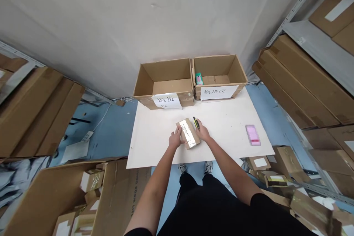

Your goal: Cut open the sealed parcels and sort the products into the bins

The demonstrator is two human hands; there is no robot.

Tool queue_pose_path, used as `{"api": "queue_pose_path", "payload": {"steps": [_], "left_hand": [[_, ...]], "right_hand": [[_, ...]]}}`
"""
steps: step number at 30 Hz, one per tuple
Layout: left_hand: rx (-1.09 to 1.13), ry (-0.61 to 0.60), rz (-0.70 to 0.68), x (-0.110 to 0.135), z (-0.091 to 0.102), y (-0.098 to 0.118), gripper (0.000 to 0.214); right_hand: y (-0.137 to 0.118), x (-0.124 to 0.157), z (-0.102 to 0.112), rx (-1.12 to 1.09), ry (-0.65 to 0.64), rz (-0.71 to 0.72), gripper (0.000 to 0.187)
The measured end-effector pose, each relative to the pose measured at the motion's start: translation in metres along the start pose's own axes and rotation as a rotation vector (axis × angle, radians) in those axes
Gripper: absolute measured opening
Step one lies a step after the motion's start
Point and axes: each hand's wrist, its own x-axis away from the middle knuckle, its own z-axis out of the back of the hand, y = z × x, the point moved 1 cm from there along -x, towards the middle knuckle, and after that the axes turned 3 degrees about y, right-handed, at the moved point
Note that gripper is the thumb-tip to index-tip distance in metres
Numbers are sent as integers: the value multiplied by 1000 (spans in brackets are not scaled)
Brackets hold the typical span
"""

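Holding cutter [196,123] beside small carton [189,134]

Arms [157,180] stretch forward, left hand [174,138] spread, right hand [203,132] curled.

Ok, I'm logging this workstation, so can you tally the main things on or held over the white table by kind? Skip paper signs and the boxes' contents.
Open cardboard boxes: 2
Small parcel: 1
Yellow-and-black tool, in the right hand: 1
Pink item, pixelated: 1
Total: 5
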Motion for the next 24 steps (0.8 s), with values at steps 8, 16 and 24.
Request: {"api": "queue_pose_path", "payload": {"steps": [8, 16, 24], "left_hand": [[201, 52, 11, -8, -15, 1, 121], [164, 1, -60, -12, -14, 3, 125], [110, 34, -145, -9, -10, 2, 125]], "right_hand": [[-79, -6, -23, 259, -131, 73, 62], [-89, 5, -24, 421, -152, 23, 68], [-104, 25, -14, 494, -249, -113, 68]]}}
